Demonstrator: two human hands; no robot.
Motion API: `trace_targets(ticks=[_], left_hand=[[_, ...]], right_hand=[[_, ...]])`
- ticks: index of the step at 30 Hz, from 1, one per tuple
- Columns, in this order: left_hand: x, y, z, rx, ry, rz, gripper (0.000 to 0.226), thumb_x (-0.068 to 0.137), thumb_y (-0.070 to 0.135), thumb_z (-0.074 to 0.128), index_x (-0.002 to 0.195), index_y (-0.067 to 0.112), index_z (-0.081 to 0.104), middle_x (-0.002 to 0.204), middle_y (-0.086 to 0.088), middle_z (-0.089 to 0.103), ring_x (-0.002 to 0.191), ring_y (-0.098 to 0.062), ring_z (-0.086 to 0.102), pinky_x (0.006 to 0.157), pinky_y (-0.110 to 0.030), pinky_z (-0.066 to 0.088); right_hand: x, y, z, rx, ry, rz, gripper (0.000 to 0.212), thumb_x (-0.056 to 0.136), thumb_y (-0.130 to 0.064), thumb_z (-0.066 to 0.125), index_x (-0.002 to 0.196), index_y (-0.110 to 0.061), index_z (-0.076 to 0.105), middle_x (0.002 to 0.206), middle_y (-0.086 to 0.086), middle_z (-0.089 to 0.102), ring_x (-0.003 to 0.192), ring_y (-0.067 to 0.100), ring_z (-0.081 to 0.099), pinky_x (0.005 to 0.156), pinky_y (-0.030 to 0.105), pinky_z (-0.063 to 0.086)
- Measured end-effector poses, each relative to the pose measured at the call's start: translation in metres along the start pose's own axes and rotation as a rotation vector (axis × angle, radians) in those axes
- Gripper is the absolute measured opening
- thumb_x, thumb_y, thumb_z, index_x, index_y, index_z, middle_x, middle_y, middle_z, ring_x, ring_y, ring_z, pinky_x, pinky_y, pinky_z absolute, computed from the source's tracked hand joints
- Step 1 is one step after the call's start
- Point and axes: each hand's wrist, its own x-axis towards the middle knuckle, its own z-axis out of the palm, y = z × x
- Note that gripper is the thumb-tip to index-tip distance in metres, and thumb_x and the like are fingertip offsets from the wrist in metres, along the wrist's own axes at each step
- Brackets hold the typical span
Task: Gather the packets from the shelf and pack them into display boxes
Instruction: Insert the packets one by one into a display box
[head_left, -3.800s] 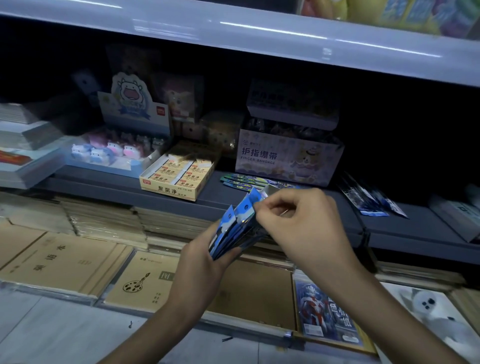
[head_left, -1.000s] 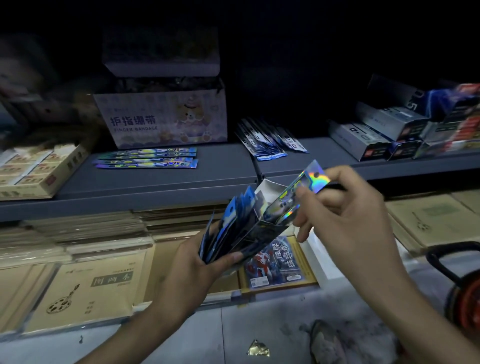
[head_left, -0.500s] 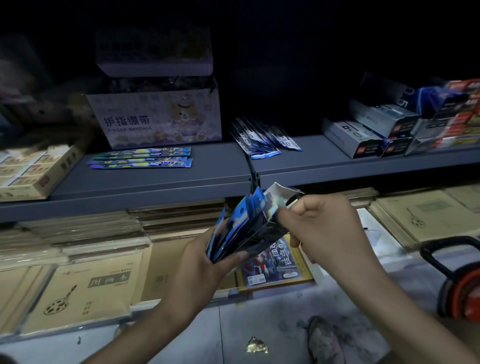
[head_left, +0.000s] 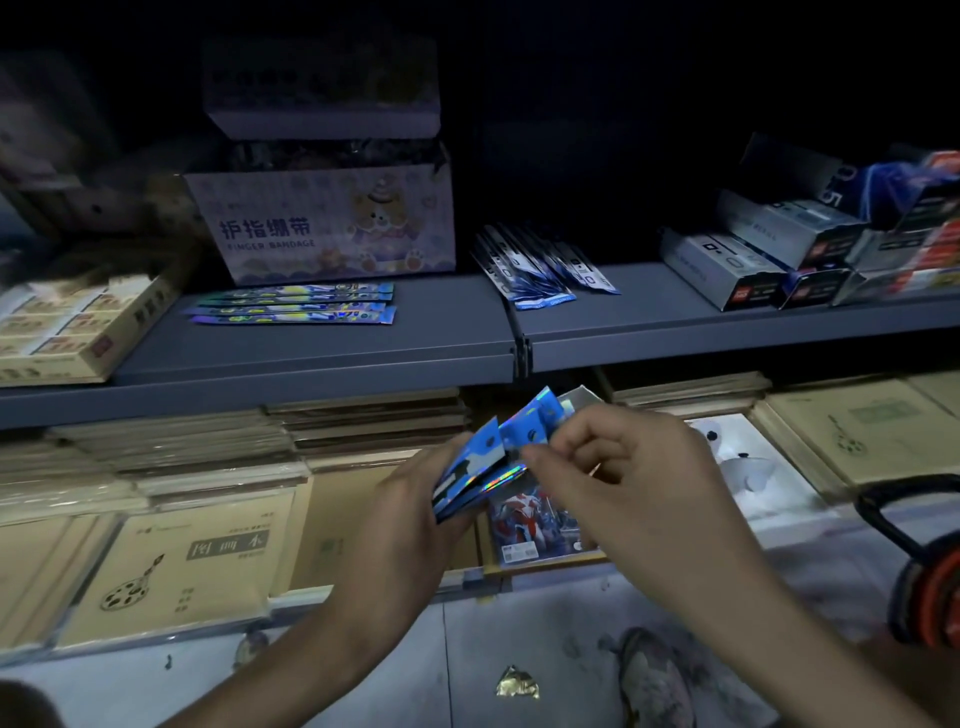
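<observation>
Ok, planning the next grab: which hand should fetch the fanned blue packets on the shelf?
Probably right. The left hand grips the bundle; the right hand only pinches its top, nearer the fanned packets.

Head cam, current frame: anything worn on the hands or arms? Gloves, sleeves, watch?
Nothing worn shows. The left hand and right hand are ungloved, with no rings, watch or wristband visible. Both forearms are bare to the frame edge, no sleeve in view. Dim light could hide small details.

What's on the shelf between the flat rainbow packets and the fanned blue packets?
Head view: only bare grey shelf between the rainbow packets and the blue packets.
</observation>
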Motion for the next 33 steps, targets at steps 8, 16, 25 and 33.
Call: trace_targets(ticks=[8,16,25,33], left_hand=[[0.002,-0.002,-0.001,-0.034,0.025,-0.039,0.047,0.084,0.021,0.084,0.127,0.031,0.069,0.085,0.044,0.056,0.082,0.028,0.054,0.068,0.001,0.038],[0.002,0.001,-0.003,-0.028,0.010,-0.032,0.046,0.084,0.021,0.083,0.127,0.031,0.069,0.082,0.044,0.054,0.081,0.030,0.052,0.068,0.001,0.038],[0.003,0.004,-0.004,-0.097,-0.005,-0.055,0.041,0.085,0.021,0.082,0.120,0.036,0.068,0.077,0.054,0.056,0.081,0.028,0.055,0.067,0.000,0.039],[0.004,0.008,-0.006,-0.142,-0.045,-0.102,0.044,0.083,0.019,0.083,0.088,0.049,0.050,0.064,0.053,0.053,0.069,0.028,0.054,0.061,-0.002,0.040]], right_hand=[[0.006,0.005,-0.007,0.008,0.082,-0.111,0.027,0.094,-0.033,0.060,0.076,-0.013,0.059,0.057,0.007,0.052,0.053,0.026,0.046,0.056,0.044,0.047],[0.003,0.002,-0.001,-0.066,0.216,-0.185,0.021,0.089,-0.037,0.071,0.084,-0.017,0.073,0.068,-0.001,0.066,0.055,0.016,0.058,0.058,0.037,0.050],[0.015,0.001,-0.012,0.486,-0.004,0.049,0.023,0.097,0.002,0.060,0.110,-0.014,0.069,0.058,0.004,0.058,0.047,0.021,0.050,0.043,0.024,0.039],[0.016,-0.004,-0.019,0.556,-0.110,0.054,0.032,0.098,0.000,0.055,0.116,-0.020,0.072,0.060,0.010,0.058,0.046,0.025,0.047,0.043,0.025,0.036]])
